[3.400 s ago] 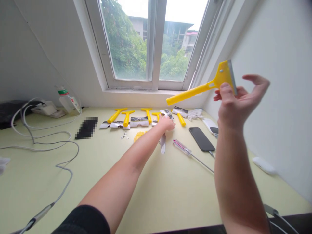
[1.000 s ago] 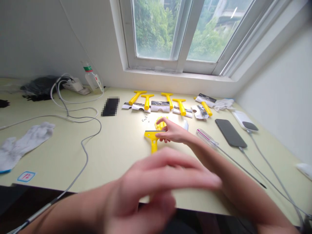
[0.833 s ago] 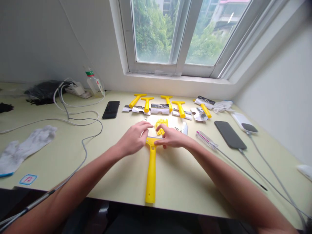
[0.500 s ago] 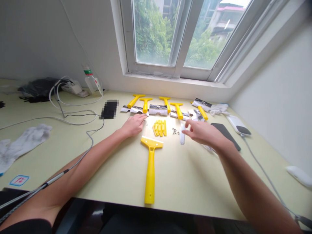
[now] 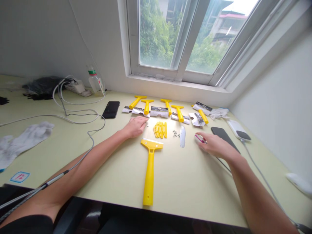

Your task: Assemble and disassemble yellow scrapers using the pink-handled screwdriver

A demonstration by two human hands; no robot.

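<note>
My left hand lies on the table with its fingers stretched out, beside a few tiny metal pieces near its fingertips. My right hand is closed on a thin magenta-and-white thing, its kind mostly hidden by the fingers. Between the hands lie several yellow plastic pieces, a loose cluster of small screws and a stack of flat metal blades. Closer to me rests a yellow scraper, its blade end pointing away.
Several yellow scraper handles and printed cards line the back below the window. Phones lie left and right. A bottle, looping cables and a white glove are at left; a white device stands right.
My right hand has moved right and toward me, away from the metal blades, and now grips the magenta-and-white thing. My left hand stays nearly in place. The view has shifted slightly.
</note>
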